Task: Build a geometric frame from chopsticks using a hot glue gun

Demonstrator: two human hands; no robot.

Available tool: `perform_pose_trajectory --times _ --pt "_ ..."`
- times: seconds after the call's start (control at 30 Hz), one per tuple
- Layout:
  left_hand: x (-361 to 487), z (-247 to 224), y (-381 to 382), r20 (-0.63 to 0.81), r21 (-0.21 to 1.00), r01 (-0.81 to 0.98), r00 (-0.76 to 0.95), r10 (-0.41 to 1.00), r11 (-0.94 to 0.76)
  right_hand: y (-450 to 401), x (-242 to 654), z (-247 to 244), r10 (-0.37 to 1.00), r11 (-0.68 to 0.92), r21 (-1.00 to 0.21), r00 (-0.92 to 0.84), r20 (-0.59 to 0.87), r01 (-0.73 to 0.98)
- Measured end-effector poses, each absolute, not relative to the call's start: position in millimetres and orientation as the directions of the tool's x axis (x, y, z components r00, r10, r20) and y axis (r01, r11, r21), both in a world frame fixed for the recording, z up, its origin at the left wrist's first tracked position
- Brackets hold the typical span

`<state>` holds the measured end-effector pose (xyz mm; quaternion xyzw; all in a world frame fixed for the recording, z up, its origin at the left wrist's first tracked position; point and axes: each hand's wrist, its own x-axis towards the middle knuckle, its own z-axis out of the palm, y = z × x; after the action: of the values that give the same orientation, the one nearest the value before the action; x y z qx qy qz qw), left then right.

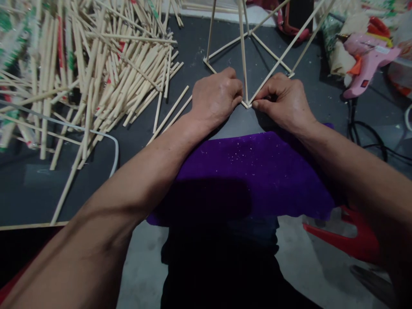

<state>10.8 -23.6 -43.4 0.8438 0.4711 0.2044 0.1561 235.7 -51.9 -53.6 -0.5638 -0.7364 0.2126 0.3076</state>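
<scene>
A frame of pale wooden sticks (243, 56) stands on the dark table, its uprights rising out of the top of the view. Its nearest corner, where several sticks meet, points towards me. My left hand (219, 96) is closed on the frame's stick just left of that corner, palm side down. On the other side, my right hand (285, 101) pinches the stick just right of the corner between thumb and fingers. The fingertips sit close to the joint, and the hands hide parts of the lower sticks. Under my forearms, a purple cloth (257, 163) with pale specks hangs over the table edge.
Many loose wooden chopsticks (141, 73), some in printed wrappers, lie piled at the left. A pink glue gun (367, 60) rests at the right with its black cord (363, 133) trailing. A phone in a red case (298, 19) lies behind the frame. A red stool (347, 236) stands below.
</scene>
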Motion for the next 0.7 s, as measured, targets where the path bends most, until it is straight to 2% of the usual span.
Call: perform_pose_trajectory --times 0.13,0.33,0.7 --pt "11.5 -41.0 -24.5 0.2 0.413 0.747 0.483 0.852 -0.52 -53.0 234.9 -52.1 0.961 0.272 -0.66 -0.161 0.225 0.7" --pt "9.9 -45.3 -22.8 0.222 0.437 0.727 0.483 0.847 -0.529 -53.9 234.0 -49.3 0.964 0.262 -0.65 -0.168 0.205 0.714" --pt "9.5 -44.5 -22.7 0.213 0.395 0.754 0.48 0.851 -0.525 -54.8 235.0 -53.5 0.962 0.266 -0.69 -0.144 0.23 0.673"
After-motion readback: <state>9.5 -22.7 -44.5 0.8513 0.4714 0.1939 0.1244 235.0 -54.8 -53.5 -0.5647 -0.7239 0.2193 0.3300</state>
